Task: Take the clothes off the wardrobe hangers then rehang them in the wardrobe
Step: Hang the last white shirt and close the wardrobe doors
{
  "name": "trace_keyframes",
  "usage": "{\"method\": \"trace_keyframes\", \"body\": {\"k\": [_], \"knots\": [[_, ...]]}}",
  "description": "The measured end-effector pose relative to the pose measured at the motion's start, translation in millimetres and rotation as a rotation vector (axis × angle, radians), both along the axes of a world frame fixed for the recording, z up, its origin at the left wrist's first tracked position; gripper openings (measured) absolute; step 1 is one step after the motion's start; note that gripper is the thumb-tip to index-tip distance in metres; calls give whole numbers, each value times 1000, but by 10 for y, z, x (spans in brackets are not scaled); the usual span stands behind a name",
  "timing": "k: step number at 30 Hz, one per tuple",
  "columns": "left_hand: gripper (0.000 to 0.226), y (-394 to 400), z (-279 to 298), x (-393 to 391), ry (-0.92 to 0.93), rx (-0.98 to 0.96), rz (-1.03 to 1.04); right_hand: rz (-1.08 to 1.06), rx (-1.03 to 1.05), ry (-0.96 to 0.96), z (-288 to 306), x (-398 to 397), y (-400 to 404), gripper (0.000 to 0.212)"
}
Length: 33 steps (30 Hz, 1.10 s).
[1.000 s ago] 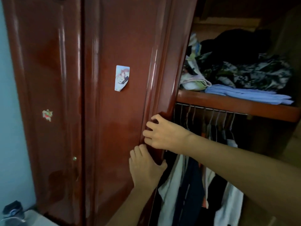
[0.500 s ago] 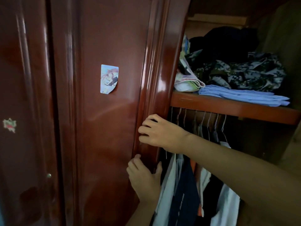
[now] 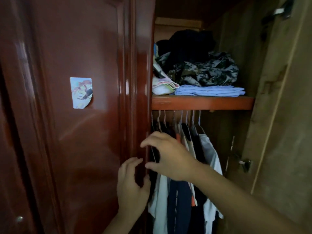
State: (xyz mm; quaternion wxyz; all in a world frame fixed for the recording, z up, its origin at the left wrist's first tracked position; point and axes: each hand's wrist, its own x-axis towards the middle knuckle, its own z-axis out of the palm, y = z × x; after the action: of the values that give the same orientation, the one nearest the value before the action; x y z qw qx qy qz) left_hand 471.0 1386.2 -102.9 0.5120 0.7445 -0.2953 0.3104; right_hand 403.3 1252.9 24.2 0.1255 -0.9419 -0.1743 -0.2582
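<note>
The red-brown wardrobe door (image 3: 94, 132) fills the left of the view, next to an opened compartment. Several garments (image 3: 179, 200) hang there on thin hangers (image 3: 185, 122) under a shelf: white, navy and dark ones, with a white shirt (image 3: 211, 157) at the right end. My left hand (image 3: 131, 184) sits on the door's right edge, fingers on its front, thumb curled round the edge. My right hand (image 3: 168, 156) hovers just right of that edge before the hanging clothes, fingers spread and holding nothing.
A wooden shelf (image 3: 202, 103) above the rail carries folded light-blue cloth (image 3: 209, 91), a camouflage garment (image 3: 211, 70) and dark clothes. The opened right door (image 3: 278, 115) with a metal latch (image 3: 244, 162) stands at the right. A sticker (image 3: 81, 92) is on the left door.
My right hand has come off the door edge and spread its fingers. The view has shifted right, showing more of the open compartment. My left hand stays at the door edge.
</note>
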Motion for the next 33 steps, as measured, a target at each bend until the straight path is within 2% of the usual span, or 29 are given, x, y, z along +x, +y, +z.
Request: {"method": "trace_keyframes", "body": {"k": [2, 4, 7, 13, 16, 20, 23, 27, 33], "knots": [[42, 37, 319, -36, -140, 75, -100, -99, 241, -58, -36, -348, -84, 41], [31, -27, 619, -101, -311, 185, -187, -189, 400, -94, -71, -685, -160, 34], [27, -227, 969, -276, -484, 308, -329, -311, 572, -134, -157, -1159, -266, 33], [31, -681, 1290, -815, -736, 468, -634, -646, 611, -356, -386, -2264, -574, 34], [31, -938, 1362, -1121, -820, 449, -722, -803, 642, -479, -496, -2716, -624, 34], [32, -1323, 1568, -1541, -895, 402, -816, -1031, 580, -554, -595, -3114, -660, 52], [42, -1576, 1761, -1856, -1044, 452, -823, -1133, 535, -589, -663, -3364, -695, 62], [57, -1878, 2006, -2249, -1349, 535, -762, -1259, 560, -600, -734, -3678, -790, 62], [91, -2315, 2347, -2819, -1810, 614, -546, -1302, 762, -475, -906, -3792, -1002, 79]]}}
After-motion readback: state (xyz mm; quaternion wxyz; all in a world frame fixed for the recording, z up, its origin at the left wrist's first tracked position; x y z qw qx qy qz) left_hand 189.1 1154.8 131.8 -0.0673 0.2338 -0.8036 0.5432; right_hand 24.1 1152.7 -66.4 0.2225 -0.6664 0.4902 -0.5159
